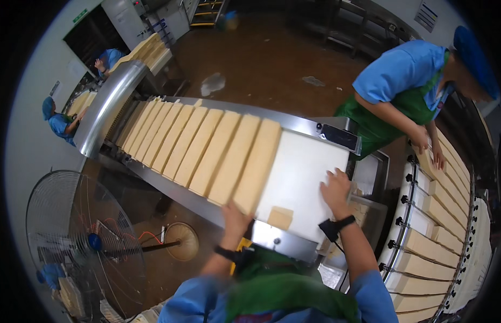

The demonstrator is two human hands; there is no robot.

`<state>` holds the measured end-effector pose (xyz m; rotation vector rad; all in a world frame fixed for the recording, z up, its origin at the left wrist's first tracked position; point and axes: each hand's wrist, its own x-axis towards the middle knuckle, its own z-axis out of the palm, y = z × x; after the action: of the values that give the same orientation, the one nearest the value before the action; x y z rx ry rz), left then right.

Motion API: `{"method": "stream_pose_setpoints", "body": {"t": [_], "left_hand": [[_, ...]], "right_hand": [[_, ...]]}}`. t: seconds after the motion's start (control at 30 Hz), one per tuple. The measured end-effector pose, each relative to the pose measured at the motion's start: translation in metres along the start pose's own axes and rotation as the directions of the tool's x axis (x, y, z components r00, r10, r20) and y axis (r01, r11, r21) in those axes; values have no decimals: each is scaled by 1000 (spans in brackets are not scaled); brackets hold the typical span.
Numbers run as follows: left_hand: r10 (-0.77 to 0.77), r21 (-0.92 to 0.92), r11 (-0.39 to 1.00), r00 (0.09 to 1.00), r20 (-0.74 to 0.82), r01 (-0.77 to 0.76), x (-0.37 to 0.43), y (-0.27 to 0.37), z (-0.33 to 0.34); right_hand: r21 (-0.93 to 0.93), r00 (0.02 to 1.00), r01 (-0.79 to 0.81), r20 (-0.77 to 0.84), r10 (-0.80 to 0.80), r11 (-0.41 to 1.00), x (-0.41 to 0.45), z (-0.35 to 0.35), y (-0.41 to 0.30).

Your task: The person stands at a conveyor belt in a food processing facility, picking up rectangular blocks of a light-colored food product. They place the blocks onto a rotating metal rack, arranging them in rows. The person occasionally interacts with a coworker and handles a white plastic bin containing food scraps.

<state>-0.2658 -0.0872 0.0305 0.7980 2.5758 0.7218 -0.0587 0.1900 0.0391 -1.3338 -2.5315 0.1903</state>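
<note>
A row of long, pale-yellow stacked food sheets (pixel 218 149) lies crosswise on a conveyor with a white belt (pixel 305 173). My left hand (pixel 235 222) is at the near end of the last strips in the row, touching them; its fingers are blurred and partly hidden against the strips. Over the bare belt, near its right end, is my right hand (pixel 336 191), fingers apart and holding nothing. Between my hands, a small pale-yellow piece (pixel 280 217) lies by the belt's near edge. Both wrists wear black bands.
At right, a co-worker (pixel 400 89) in a green apron handles a strip over a second conveyor (pixel 412 189) carrying similar strips. Bins (pixel 369 214) with scraps stand below the belt's end. A metal machine hood (pixel 113 107) spans the far end; a large fan (pixel 87 242) stands left.
</note>
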Motion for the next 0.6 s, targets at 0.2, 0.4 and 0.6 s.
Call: {"method": "stream_pose_setpoints", "body": {"t": [0.2, 0.4, 0.6], "left_hand": [[156, 31, 987, 980, 126, -161, 7, -8, -1], [178, 58, 980, 973, 145, -188, 3, 9, -24], [246, 198, 940, 954, 173, -278, 13, 7, -15]], "right_hand": [[-27, 997, 26, 74, -24, 999, 93, 59, -141], [127, 987, -31, 162, 10, 991, 148, 59, -212], [39, 911, -256, 344, 228, 966, 152, 37, -197]]}}
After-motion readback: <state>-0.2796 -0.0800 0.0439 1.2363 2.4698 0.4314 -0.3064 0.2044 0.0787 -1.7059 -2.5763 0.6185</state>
